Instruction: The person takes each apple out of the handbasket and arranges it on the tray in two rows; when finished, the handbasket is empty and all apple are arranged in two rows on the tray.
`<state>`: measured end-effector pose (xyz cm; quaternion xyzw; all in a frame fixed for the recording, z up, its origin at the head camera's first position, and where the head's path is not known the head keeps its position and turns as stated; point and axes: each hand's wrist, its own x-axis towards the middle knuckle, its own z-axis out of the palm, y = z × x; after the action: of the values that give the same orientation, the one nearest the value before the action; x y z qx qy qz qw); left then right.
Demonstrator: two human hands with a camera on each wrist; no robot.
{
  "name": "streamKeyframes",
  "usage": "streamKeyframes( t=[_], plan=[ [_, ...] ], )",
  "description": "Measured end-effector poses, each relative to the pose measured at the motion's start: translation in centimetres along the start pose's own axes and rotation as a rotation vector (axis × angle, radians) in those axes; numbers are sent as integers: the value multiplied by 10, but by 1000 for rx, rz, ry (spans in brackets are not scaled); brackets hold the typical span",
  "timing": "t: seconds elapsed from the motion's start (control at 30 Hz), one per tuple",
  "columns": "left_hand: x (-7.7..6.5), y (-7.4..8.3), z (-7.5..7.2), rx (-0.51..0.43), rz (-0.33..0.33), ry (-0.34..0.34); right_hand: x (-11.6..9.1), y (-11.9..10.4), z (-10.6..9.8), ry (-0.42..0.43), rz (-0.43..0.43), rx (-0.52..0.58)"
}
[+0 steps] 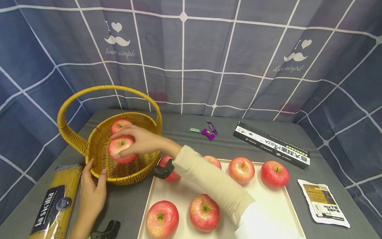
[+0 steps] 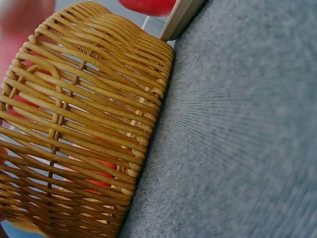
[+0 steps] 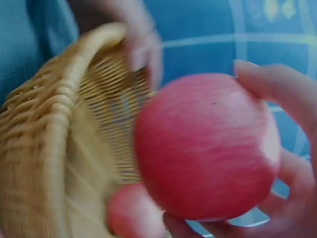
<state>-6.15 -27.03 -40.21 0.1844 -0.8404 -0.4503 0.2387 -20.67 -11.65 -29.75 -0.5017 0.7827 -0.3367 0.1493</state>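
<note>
Over the yellow wicker basket [image 1: 143, 169], my right hand [image 1: 140, 141] holds a red apple [image 1: 120, 149], its thumb and fingers spread around the sides. In the right wrist view the held apple [image 3: 205, 146] fills the middle, above the basket's interior. Another apple [image 1: 119, 125] lies inside the basket, toward the back. My left hand [image 1: 94, 191] grips the basket's near left rim, thumb and fingers at the edge. The left wrist view shows the woven side [image 2: 84, 124] close up, with red showing through the gaps.
Right of the basket, a white tray [image 1: 268, 212] bears several apples [image 1: 162, 219], partly under my right forearm. A spaghetti pack [image 1: 53, 202] lies at left. Candies [image 1: 208, 134] lie toward the back, with a black pasta box [image 1: 271, 144] and a white pouch [image 1: 323, 202] at right.
</note>
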Motion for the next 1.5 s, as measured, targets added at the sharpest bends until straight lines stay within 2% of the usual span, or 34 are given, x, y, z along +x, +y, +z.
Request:
streamKeyframes(
  t=[0.1, 0.17, 0.23, 0.33, 0.43, 0.53, 0.63, 0.7, 0.77, 0.93, 1.0, 1.07, 1.2, 1.23, 1.3, 1.4, 1.5],
  plan=[
    [-1, 0, 2, -2, -10, 0, -47, -6, -30, 108, -41, 48],
    [-1, -1, 2, -6, -9, 8, -86, -6, -44, 157, -34, 96],
    [-1, -2, 2, -10, -7, 18, -128, -1, -53, 203, -8, 114],
    [-1, -3, 2, -17, 1, 23, -191, 11, -55, 264, 64, 109],
    [1, -5, 4, -24, 15, 18, -251, 26, -44, 327, 129, 77],
    [3, -5, 5, -24, 24, 16, -302, 38, -20, 383, 193, 22],
    [3, -6, 5, -12, 9, 6, -339, 48, 6, 445, 149, -1],
    [3, -6, 5, -12, 9, -2, -355, 52, 22, 465, 112, -5],
    [2, -6, 5, -8, -4, -6, -364, 54, 35, 483, 74, -20],
    [2, -5, 4, -12, -12, 7, -371, 54, 48, 458, 129, -107],
    [2, -5, 5, -14, -7, 7, -372, 53, 44, 428, 149, -121],
    [2, -5, 6, -6, -15, 1, -373, 52, 37, 417, 131, -111],
    [2, -6, 6, 1, -13, -7, -369, 46, 15, 446, 98, -48],
    [3, -5, 6, 5, -18, -4, -365, 43, 8, 463, 78, -18],
    [3, -6, 6, 8, -13, 3, -353, 36, -7, 467, 93, 55],
    [3, -6, 5, 14, -8, 3, -325, 22, -27, 436, 120, 148],
    [3, -6, 4, 10, -8, 2, -283, 10, -41, 420, 83, 116]
  ],
)
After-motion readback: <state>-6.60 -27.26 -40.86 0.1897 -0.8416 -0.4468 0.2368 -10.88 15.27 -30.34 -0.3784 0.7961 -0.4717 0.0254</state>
